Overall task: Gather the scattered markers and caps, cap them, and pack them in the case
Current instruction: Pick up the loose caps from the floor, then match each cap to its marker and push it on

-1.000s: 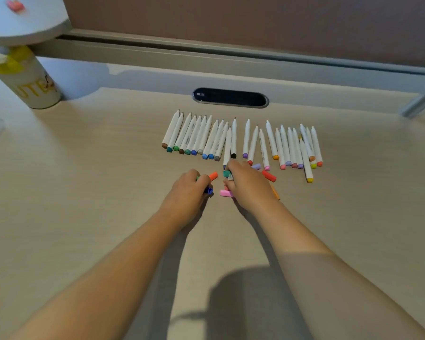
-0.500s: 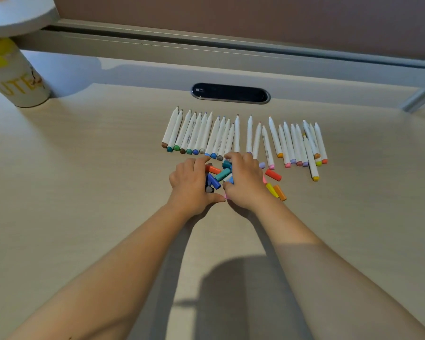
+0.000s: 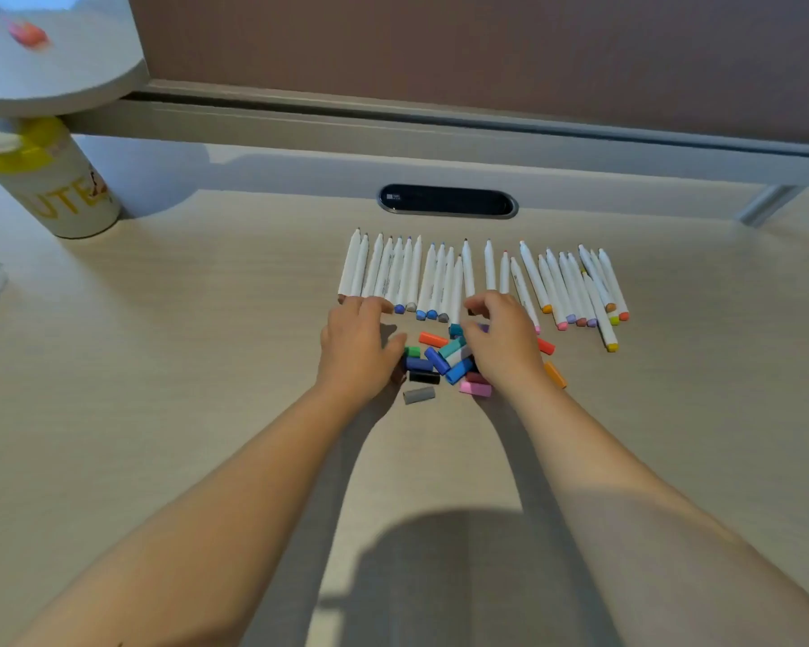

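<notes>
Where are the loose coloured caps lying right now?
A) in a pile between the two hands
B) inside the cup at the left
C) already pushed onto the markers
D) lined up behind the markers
A: the caps sit heaped on the desk between the left hand and the right hand, in front of the row of markers.

white markers with ends in blue, grey, orange, pink, purple, yellow. loose caps: orange, teal, green, blue, black, grey, pink, maroon. pale wood-grain desk. black oval grommet rimmed in grey. white cup with yellow band and lettering. mauve panel behind.
</notes>
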A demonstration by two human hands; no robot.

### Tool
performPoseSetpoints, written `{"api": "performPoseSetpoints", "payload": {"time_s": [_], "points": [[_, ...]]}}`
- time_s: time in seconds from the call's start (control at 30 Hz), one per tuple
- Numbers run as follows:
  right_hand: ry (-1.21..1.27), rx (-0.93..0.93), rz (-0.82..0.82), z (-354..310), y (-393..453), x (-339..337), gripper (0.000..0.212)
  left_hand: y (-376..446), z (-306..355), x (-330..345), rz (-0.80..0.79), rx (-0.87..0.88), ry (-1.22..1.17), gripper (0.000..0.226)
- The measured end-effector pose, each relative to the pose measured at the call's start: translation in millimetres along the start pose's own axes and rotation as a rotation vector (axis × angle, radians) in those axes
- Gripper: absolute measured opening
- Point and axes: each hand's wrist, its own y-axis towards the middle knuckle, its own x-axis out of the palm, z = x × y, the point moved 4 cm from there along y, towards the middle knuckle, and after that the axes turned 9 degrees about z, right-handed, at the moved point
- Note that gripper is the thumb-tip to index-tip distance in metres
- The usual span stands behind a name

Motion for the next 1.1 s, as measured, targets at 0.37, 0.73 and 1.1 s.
{"api": "performPoseSetpoints", "payload": {"time_s": [0.37, 0.73, 1.1], "points": [[0.005, -0.011, -0.028, -24.8, 26.6, 18.3, 0.025, 66.8, -39.6, -26.6, 0.015, -0.321, 0.027, 0.026], [0.031, -0.146, -0.172, -21.7, 51.7, 25.3, 0.024, 89.1, -39.8, -3.7, -0.052, -0.343, 0.318, 0.020], [-0.150, -0.512, -0.405, -35.2, 19.4, 43.1, 0.023, -4.3, -60.3, -28.5, 0.048, -1.008, -1.205, 0.011]]}}
